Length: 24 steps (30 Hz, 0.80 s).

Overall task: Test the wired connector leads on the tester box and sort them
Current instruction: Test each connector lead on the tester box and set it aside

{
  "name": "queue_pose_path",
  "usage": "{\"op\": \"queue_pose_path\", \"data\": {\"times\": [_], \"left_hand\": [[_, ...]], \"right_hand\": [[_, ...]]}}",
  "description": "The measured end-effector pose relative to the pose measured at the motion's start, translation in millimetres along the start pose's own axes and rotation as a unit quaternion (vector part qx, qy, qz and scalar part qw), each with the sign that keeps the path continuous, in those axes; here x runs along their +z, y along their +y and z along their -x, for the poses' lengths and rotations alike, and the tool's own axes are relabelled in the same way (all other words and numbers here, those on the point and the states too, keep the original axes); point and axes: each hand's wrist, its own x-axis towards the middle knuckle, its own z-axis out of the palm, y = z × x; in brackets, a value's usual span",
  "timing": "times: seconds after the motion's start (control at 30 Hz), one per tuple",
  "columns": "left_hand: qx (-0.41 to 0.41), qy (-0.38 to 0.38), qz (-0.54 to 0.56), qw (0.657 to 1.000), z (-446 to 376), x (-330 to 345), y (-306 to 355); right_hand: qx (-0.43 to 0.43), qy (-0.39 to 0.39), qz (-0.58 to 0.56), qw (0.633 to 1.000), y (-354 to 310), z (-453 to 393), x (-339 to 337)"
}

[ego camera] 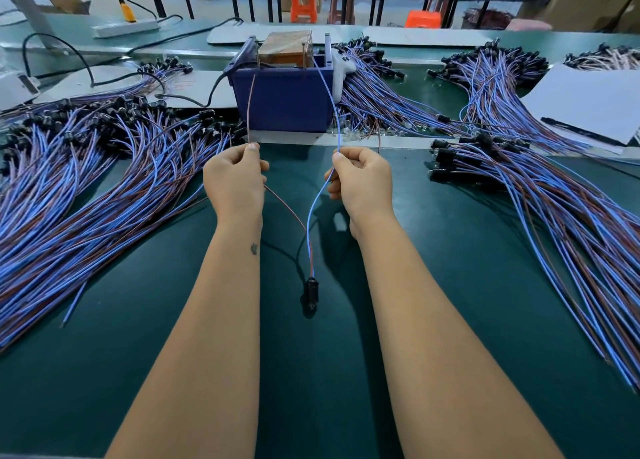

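The brown wire [250, 108] of a single lead is pinched between the curled thumb and fingers of the left hand [234, 178], and its blue wire [330, 95] is gripped in the same way by the right hand [360, 181]. Both wires are held upward and away from the person, their far ends reaching the tester box [286, 48], a brown block with upright metal pins seated in a blue bin [282, 103]; whether the tips actually touch the pins cannot be told. Below the hands the two wires converge and hang down to the lead's black connector [311, 290], which is seen between the forearms, close above the green table [311, 389]. A large fan of blue and brown leads [86, 181] is spread on the table to the left, and further heaps [554, 199] are laid to the right and behind the bin. A white sheet [588, 102] rests at the far right.
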Motion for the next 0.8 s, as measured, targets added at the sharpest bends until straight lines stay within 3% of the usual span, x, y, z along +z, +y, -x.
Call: {"op": "queue_pose_path", "data": {"times": [0.8], "left_hand": [[0.009,-0.011,0.004,1.0,-11,6,-6]], "right_hand": [[-0.003,-0.012,0.043,0.999,1,-1,1]]}}
